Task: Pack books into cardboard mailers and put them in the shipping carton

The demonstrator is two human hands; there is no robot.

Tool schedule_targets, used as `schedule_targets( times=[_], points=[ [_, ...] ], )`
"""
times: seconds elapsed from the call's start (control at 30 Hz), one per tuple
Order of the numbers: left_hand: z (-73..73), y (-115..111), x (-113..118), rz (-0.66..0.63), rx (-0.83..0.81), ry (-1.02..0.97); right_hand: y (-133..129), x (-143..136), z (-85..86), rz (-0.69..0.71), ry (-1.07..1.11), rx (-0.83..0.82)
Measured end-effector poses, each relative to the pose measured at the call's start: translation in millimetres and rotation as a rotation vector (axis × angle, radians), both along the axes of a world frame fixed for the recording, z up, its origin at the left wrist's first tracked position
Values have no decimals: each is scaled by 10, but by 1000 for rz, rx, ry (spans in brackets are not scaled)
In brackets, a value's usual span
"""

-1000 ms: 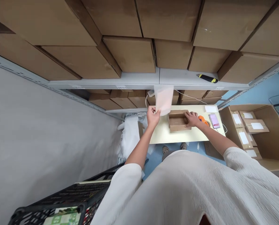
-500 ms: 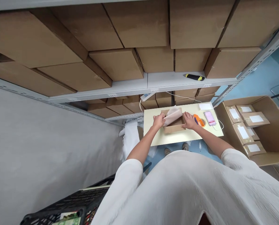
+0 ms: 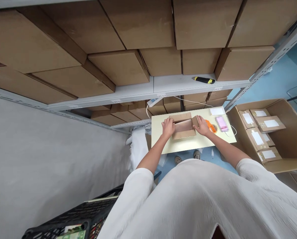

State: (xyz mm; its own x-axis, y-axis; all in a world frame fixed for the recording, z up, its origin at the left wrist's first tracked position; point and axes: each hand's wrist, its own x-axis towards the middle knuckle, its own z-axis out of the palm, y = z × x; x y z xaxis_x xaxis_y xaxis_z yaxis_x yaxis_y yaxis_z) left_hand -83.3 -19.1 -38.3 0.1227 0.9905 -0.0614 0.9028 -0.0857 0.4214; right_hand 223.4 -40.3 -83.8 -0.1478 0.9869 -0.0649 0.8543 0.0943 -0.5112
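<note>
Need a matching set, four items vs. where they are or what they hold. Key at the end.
1. small open box
2. black-and-yellow knife
3. orange tape dispenser
4. large carton

A. on the table, just right of the right hand
B. holds white-labelled boxes
C. between the right hand and the left hand
D. on the grey shelf

Pairs: 1-C, 2-D, 3-A, 4-B

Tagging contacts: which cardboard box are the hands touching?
The small open box on the pale table, left hand at its left end, right hand at its right; the others are untouched.
</note>
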Motion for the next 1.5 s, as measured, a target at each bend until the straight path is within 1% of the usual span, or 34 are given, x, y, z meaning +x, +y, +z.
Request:
schedule_targets(
  times=[0.1, 0.17, 0.2, 0.23, 0.27, 0.33, 0.43, 0.47, 0.53, 0.6, 0.73, 0.8, 0.9, 0.97, 1.13, 1.23, 1.3, 1.4, 1.5],
  points=[
    [-75, -65, -159, 214, 34, -104, 22, 8, 28, -84, 150, 1],
    [-135, -122, -247, 308, -34, -212, 29, -11, 63, -141, 251, -40],
    [-164, -162, -277, 317, -86, -273, 30, -27, 85, -162, 292, -61],
    [-190, -211, -298, 296, -137, -329, 28, -45, 108, -174, 324, -79],
    [-212, -267, -309, 246, -176, -372, 25, -64, 132, -176, 346, -92],
    [-240, -392, -307, 80, -193, -380, 16, -99, 170, -151, 370, -121],
    [-244, -547, -281, -192, -204, -202, 10, -136, 195, -54, 365, -169],
    [-239, -577, -275, -254, -210, -132, 13, -143, 196, -23, 349, -179],
    [-224, -597, -275, -312, -214, -36, 30, -152, 194, 17, 304, -194],
    [-209, -567, -290, -305, -219, -10, 61, -157, 198, 32, 260, -206],
    [-194, -421, -313, -241, -242, -53, 156, -179, 255, 17, 186, -215],
    [-201, -334, -285, -175, -232, -80, 211, -201, 296, 5, 161, -242],
    [-231, -235, -183, -39, -199, -104, 300, -251, 334, -2, 148, -299],
    [-256, -207, -105, 3, -160, -87, 371, -295, 329, -2, 134, -287],
    [-292, -238, -15, 10, -37, -42, 616, -418, 256, 49, -18, -91],
    [-279, -255, -28, -5, -10, -32, 752, -478, 245, 87, -41, -109],
    [-260, -256, -39, -30, 13, -13, 780, -502, 262, 83, -28, -117],
    [-229, -256, -43, -68, 44, 31, 676, -502, 293, 73, -32, -36],
    [-220, -274, -41, -119, 52, 49, 431, -468, 276, 161, -54, 24]
  ],
)
